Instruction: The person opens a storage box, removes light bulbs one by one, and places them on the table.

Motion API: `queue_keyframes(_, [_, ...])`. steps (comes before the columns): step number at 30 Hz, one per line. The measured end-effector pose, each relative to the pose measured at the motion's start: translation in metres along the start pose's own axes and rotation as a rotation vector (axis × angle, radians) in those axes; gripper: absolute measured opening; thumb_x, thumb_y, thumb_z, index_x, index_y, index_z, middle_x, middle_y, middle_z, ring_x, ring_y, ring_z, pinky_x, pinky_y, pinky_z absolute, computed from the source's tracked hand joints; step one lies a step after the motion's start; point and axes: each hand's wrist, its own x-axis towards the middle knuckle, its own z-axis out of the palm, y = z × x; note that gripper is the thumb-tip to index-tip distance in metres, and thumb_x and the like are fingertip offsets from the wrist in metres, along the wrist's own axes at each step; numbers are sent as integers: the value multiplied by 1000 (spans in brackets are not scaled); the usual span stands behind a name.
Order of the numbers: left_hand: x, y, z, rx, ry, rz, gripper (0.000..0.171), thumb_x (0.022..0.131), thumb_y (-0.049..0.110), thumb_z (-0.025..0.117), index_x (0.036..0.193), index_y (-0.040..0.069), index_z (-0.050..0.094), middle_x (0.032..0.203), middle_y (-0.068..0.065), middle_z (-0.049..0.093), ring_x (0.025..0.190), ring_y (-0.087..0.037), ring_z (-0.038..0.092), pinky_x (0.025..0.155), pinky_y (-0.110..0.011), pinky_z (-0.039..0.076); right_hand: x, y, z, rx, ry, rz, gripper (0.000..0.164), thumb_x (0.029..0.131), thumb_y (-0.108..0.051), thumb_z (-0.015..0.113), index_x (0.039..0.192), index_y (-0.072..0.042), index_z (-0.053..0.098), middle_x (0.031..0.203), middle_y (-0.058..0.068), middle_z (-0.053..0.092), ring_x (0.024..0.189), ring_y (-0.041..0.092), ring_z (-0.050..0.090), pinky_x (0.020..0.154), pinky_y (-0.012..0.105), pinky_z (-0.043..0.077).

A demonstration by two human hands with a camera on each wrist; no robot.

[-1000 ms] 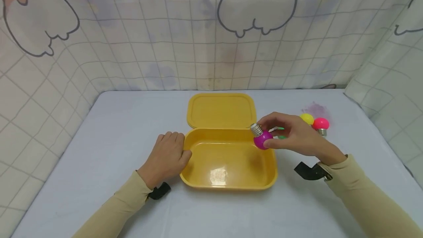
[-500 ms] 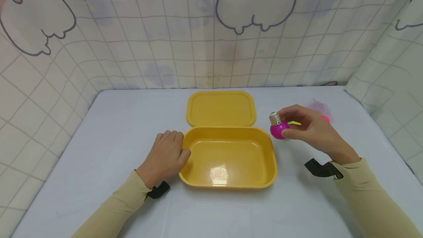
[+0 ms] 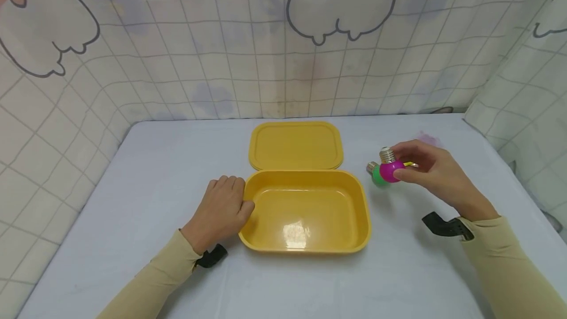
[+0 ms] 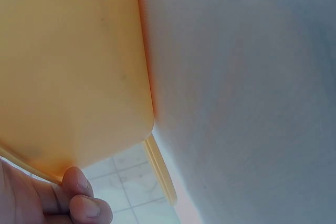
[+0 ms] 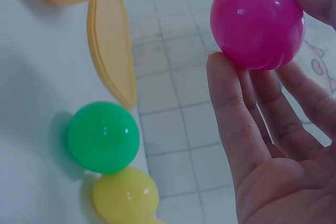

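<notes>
My right hand (image 3: 427,171) pinches a magenta light bulb (image 3: 391,171) by its round part, its silver screw base pointing up. In the right wrist view thumb and fingertips hold the magenta bulb (image 5: 257,22) from opposite sides. Behind it lies a green bulb (image 3: 379,176), its base toward the upper left. A yellow bulb (image 5: 126,195) touches or nearly touches the green one (image 5: 103,137) in the right wrist view. My left hand (image 3: 220,210) grips the left rim of a yellow plastic box (image 3: 305,250), fingers curled over it, as the left wrist view also shows.
A yellow lid (image 3: 296,145) lies flat just behind the box. The white table (image 3: 186,156) has a purplish stain (image 3: 427,138) at its back right. A grid-patterned curtain (image 3: 204,53) with cartoon animals closes off the back and sides.
My right hand has carried the magenta bulb rightward from the box's right rim, toward the other bulbs, and now covers most of them. The left hand has stayed at the rim.
</notes>
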Motion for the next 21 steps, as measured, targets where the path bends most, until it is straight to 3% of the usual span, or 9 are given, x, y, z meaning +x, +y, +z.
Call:
queue_keyframes(10, [0,-1,1,1,11,10,16,86,18,50,76,11,40,68,-1,34,67,-20,33,74,-33,27,0,25,-10,-62,12,51,42,93,-20,75,134,-17,62,119,-16,65,103,1,66,82,16,58])
queue_keyframes(21, [0,-1,0,14,16,16,16,86,18,50,76,11,40,69,-1,34,67,-20,33,73,-33,27,-6,43,-18,-201,-25,114,49,94,-34,74,136,-15,58,118,-18,60,103,-9,55,79,13,55])
